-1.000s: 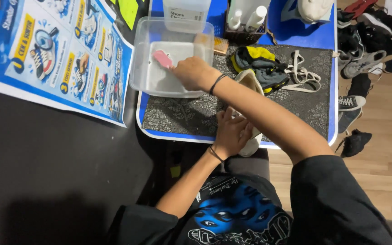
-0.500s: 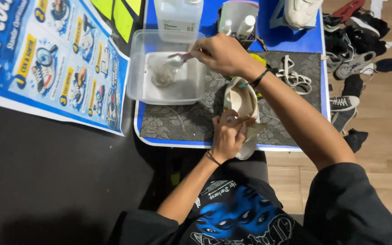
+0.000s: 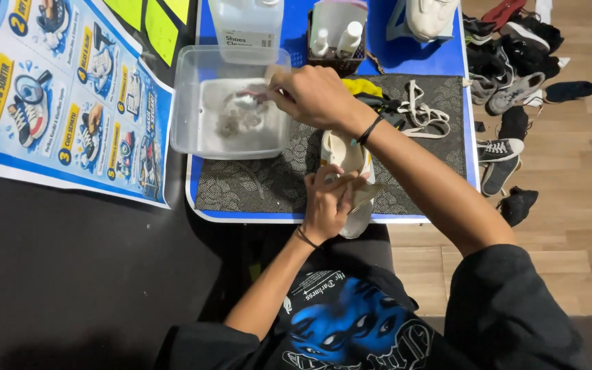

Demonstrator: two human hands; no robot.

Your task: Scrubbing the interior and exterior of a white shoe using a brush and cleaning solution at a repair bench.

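My left hand (image 3: 329, 201) grips a cream-white shoe (image 3: 348, 155) that lies on the dark patterned mat (image 3: 255, 181) near the table's front edge. My right hand (image 3: 312, 94), a black band on its wrist, reaches over the right rim of a clear plastic tub (image 3: 190, 109) and holds a pink brush (image 3: 255, 94), whose head dips into the murky water. Most of the brush is hidden by my fingers.
A clear liquid jug (image 3: 247, 27) and a dark basket with small bottles (image 3: 337, 41) stand behind the tub. White laces (image 3: 423, 113) and a yellow-black cloth (image 3: 368, 92) lie on the mat. A white sneaker (image 3: 427, 15) sits at the back. Several shoes (image 3: 508, 82) are scattered on the wooden floor; an illustrated poster (image 3: 70, 103) lies left.
My right hand with the pink brush lifted out of the tub toward the shoe, then returned to the tub's right side. The left hand kept hold of the shoe.
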